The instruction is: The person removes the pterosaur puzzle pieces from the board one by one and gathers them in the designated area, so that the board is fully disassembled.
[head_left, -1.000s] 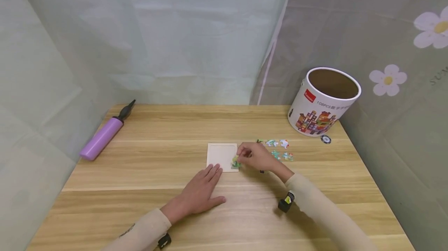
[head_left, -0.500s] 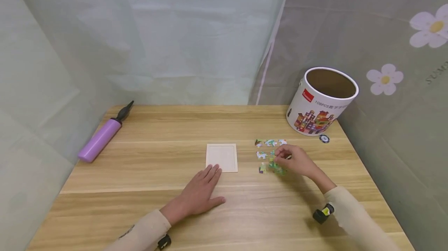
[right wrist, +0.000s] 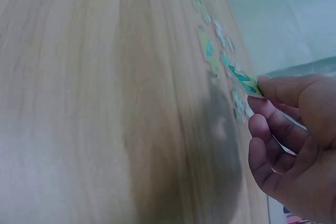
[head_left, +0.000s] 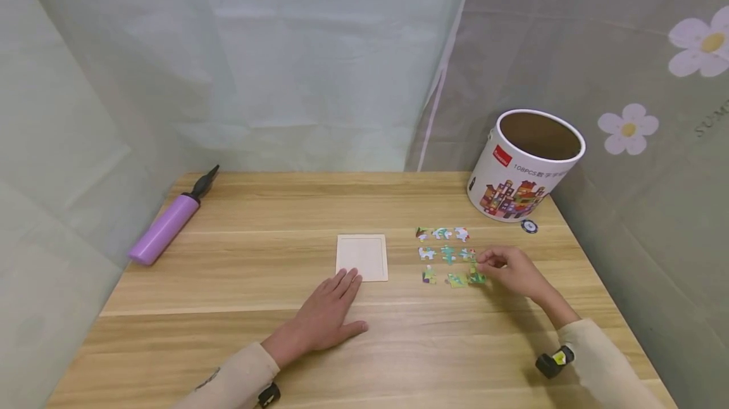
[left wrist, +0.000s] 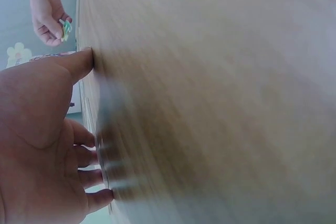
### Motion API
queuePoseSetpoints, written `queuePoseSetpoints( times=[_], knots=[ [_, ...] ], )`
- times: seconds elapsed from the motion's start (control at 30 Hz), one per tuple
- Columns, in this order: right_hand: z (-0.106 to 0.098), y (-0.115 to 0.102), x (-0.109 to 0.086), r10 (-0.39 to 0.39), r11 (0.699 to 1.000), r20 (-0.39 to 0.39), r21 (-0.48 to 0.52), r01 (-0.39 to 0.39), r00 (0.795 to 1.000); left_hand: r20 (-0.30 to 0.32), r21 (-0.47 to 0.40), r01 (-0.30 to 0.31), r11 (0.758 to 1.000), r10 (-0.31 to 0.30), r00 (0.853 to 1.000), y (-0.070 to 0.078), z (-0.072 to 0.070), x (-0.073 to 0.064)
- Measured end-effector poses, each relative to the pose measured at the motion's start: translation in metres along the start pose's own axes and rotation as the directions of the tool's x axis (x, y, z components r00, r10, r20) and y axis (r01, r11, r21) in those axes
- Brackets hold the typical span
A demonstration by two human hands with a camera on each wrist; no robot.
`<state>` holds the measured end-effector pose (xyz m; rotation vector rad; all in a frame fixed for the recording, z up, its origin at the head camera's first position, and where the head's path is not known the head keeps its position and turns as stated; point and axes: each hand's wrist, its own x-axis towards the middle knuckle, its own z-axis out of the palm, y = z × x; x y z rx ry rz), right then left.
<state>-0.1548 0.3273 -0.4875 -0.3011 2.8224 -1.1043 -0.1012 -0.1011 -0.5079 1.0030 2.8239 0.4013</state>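
Note:
My right hand (head_left: 512, 271) pinches a green jigsaw puzzle piece (right wrist: 245, 82) between thumb and index finger. In the head view that piece is at the right end of the nearest row of puzzle pieces; the right wrist view shows it raised over the table, with a shadow below. Loose pieces lie in three rows, among them a light green piece (head_left: 456, 280) just left of the held one. Flat beside a pale square puzzle tray (head_left: 362, 251), my left hand (head_left: 324, 315) rests with its fingertips on the tray's near edge, fingers straight and thumb out.
A white bucket (head_left: 512, 187) with printed blocks stands at the back right, a round black-and-white chip (head_left: 529, 226) by its base. At the far left lies a purple hand pump (head_left: 166, 228) with a black nozzle. Cloth-covered walls (head_left: 319, 80) border the wooden table (head_left: 256, 257).
The right hand has moved right, from the tray's right edge to the right end of the nearest row, with the green puzzle piece. The left hand has stayed in place on the tray.

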Motion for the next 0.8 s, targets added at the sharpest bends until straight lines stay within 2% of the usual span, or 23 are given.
queuePoseSetpoints(
  times=[0.2, 0.37, 0.6, 0.8],
  knots=[
    [0.003, 0.009, 0.000, 0.036, 0.999, 0.012, -0.019, -0.036, 0.999, 0.018, 0.001, 0.015, 1.000, -0.015, 1.000, 0.000, 0.000, -0.001],
    [0.007, 0.013, 0.003, 0.030, 0.998, 0.003, -0.049, -0.029, 1.000, 0.015, -0.003, 0.012, 1.000, -0.012, 1.000, 0.000, 0.000, 0.000],
    [0.007, 0.010, 0.003, 0.026, 0.996, -0.007, -0.088, -0.026, 1.000, 0.010, 0.002, 0.004, 1.000, -0.004, 1.000, 0.000, 0.000, 0.000],
    [-0.005, 0.002, 0.005, 0.029, 0.989, -0.037, -0.144, -0.034, 0.999, 0.039, 0.009, 0.014, 1.000, -0.015, 0.999, 0.001, 0.000, 0.002]
  ],
)
